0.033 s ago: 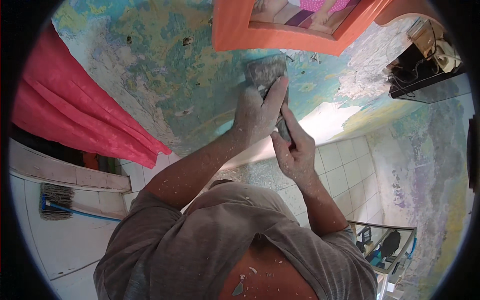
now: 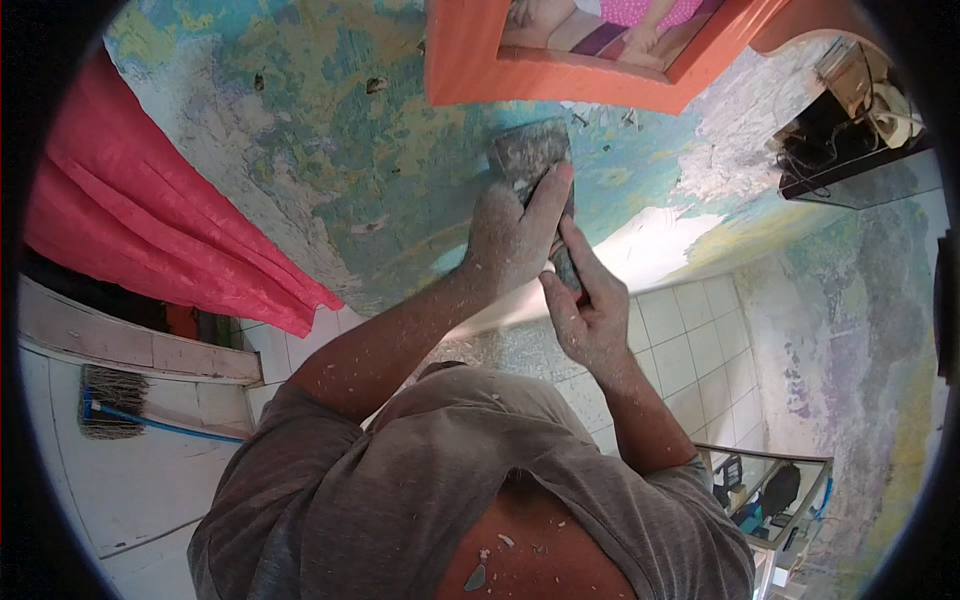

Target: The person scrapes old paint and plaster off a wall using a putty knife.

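A wide, dusty scraper (image 2: 530,150) lies with its blade against the patchy blue-green wall (image 2: 330,150), just below an orange picture frame (image 2: 560,82). My left hand (image 2: 510,235) presses on the scraper near its blade, the fingers closed round it and partly hidden behind. Lower down, the scraper's handle sits in my right hand (image 2: 595,310), whose thumb and fingers wrap it. Pale dust and paint flakes speckle both hands and forearms.
A pink curtain (image 2: 170,210) hangs at the left, above a broom head (image 2: 112,402) with a blue handle. A shelf (image 2: 860,185) with a black box and cables juts out at upper right. At lower right stands a glass-topped case (image 2: 770,495). Debris (image 2: 490,345) covers part of the tiled floor.
The scraper and both my hands have shifted very slightly down the wall, away from the orange frame. My grip looks the same.
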The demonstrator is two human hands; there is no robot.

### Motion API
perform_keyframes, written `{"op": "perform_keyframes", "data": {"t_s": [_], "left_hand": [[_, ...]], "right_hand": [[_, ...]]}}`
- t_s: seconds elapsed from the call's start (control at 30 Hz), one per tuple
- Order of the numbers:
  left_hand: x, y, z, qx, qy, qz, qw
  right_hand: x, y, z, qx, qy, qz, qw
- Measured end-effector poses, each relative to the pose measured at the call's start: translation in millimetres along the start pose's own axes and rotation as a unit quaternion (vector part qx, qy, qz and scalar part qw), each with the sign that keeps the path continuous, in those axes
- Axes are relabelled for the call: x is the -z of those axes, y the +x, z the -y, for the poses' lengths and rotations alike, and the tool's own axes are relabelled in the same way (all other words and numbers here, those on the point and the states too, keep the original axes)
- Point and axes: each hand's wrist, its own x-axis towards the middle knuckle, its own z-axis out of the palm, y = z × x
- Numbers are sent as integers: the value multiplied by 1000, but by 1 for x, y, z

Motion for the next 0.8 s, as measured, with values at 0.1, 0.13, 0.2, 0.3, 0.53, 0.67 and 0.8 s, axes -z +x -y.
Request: {"op": "perform_keyframes", "data": {"t_s": [0.1, 0.13, 0.2, 0.3, 0.53, 0.67, 0.8], "left_hand": [[-1, 9, -9, 1, 10, -10, 1000], [-1, 11, -14, 8, 10, -8, 1000], [-3, 7, -9, -1, 3, -14, 1000], [-3, 6, -6, -7, 0, -20, 1000], [-1, 3, -4, -4, 3, -21, 1000], [4, 3, -9, 87, -35, 11, 996], [6, 1, 4, 63, -70, 20, 995]], "right_hand": [[-1, 4, -7, 63, -28, -13, 998], [0, 11, -6, 51, -23, -11, 998], [1, 10, -7, 37, -16, -6, 999], [1, 9, -11, 86, -36, -24, 995], [7, 5, -4, 64, -62, -7, 996], [3, 14, 8, 60, -79, 2, 995], [5, 5, 6, 64, -114, 2, 991]]}}
